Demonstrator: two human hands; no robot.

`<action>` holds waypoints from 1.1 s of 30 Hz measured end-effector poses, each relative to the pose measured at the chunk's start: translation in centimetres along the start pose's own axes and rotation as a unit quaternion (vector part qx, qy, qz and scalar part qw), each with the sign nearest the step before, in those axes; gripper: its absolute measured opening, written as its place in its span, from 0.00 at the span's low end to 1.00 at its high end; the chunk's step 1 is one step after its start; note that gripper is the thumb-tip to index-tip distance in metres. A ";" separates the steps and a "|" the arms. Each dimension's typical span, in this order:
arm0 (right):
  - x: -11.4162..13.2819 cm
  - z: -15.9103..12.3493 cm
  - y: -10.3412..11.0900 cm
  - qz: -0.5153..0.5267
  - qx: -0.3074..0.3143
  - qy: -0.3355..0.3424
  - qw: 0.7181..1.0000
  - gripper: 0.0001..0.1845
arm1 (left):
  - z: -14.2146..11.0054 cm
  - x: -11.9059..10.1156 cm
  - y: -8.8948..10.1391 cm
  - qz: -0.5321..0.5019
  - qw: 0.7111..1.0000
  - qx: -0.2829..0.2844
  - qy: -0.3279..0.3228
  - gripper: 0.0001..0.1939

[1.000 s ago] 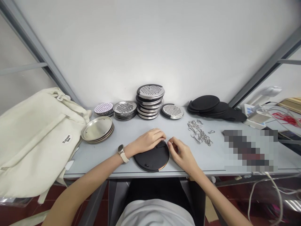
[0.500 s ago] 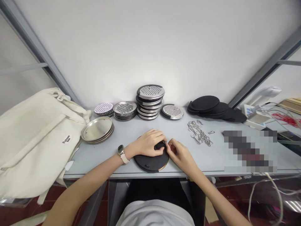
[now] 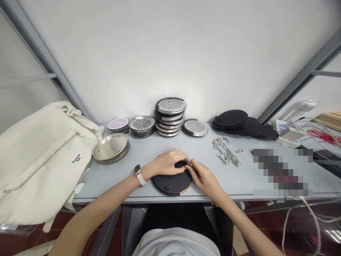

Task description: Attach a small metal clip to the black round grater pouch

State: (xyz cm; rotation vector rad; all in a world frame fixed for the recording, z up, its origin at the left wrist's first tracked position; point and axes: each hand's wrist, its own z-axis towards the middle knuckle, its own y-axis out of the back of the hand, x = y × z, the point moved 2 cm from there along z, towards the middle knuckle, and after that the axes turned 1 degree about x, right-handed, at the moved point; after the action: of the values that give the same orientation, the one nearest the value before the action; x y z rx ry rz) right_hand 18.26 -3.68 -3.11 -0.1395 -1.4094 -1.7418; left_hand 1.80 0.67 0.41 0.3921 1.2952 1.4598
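A round black disc (image 3: 172, 185) lies near the table's front edge, with a strip of metallic rim showing at its lower right. Over its upper part rests my left hand (image 3: 170, 163), fingers curled and closed on a black part of the disc at its far right side. My right hand (image 3: 204, 179) is closed in a pinch beside the left fingertips, at the disc's right edge. A bit of thin metal, seemingly a small clip, shows at its fingertips; most of it is hidden. Loose metal clips (image 3: 227, 154) lie to the right.
Along the wall stand a tall stack of round graters (image 3: 172, 106), a lower grater stack (image 3: 142, 123), a single grater (image 3: 195, 127) and black discs (image 3: 231, 118). Plain metal discs (image 3: 110, 146) and a cream bag (image 3: 50, 153) are at left. A blurred patch covers something at right.
My right fingers have closed in on the left fingertips at the disc's edge, and less of the thin metal shows. The disc stays in place; the view has shifted slightly.
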 end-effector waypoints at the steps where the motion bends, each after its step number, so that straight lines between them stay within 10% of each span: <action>1: 0.0 0.0 0.0 0.004 0.002 -0.003 1.000 0.08 | 0.0 0.0 0.0 0.000 1.000 -0.001 0.000 0.05; 13: 0.1 0.0 0.1 0.017 0.006 -0.036 0.999 0.08 | 0.0 0.0 0.0 -0.002 1.000 -0.016 0.000 0.15; 33: -0.1 -0.1 0.1 -0.045 -0.013 -0.033 0.998 0.13 | 0.0 0.1 0.0 0.030 0.999 -0.009 0.021 0.05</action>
State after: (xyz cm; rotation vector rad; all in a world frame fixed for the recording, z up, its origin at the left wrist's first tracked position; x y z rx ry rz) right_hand 18.43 -3.71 -3.07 -0.1518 -1.4614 -1.8448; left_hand 1.76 0.70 0.39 0.3926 1.3137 1.5358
